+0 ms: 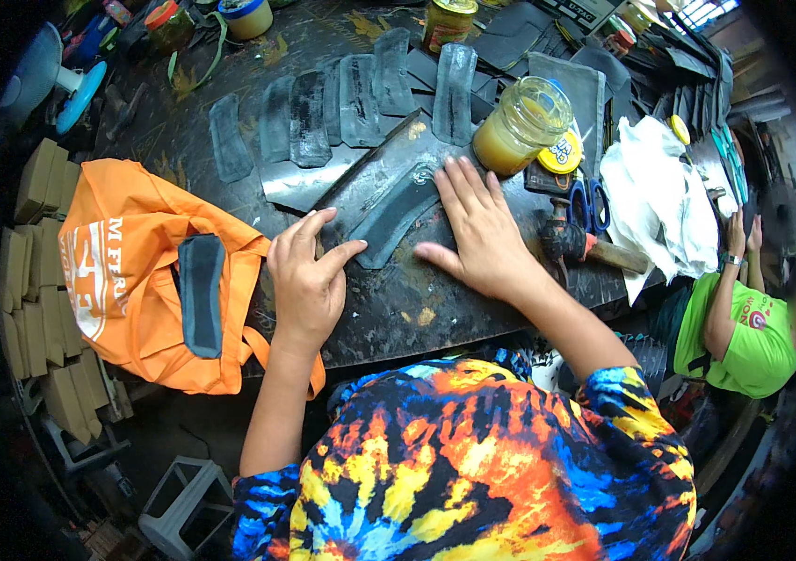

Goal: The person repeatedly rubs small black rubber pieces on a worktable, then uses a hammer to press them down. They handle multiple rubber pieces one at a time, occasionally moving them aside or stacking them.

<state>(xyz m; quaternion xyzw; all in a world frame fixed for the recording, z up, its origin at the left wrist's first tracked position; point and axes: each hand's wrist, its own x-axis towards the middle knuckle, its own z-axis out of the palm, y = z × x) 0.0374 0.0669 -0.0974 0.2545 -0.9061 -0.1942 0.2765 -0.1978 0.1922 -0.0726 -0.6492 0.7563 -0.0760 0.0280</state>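
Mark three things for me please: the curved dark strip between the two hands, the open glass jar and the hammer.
Curved dark strip (394, 217): head view, middle of its upper face.
Glass jar (516, 133): head view, side of its body.
Hammer (611, 252): head view, wooden handle.

Dark strip (396, 217) — fingers (460, 190) at both ends

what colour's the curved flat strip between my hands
The curved flat strip is blackish with bluish-grey edges, best seen in head view.
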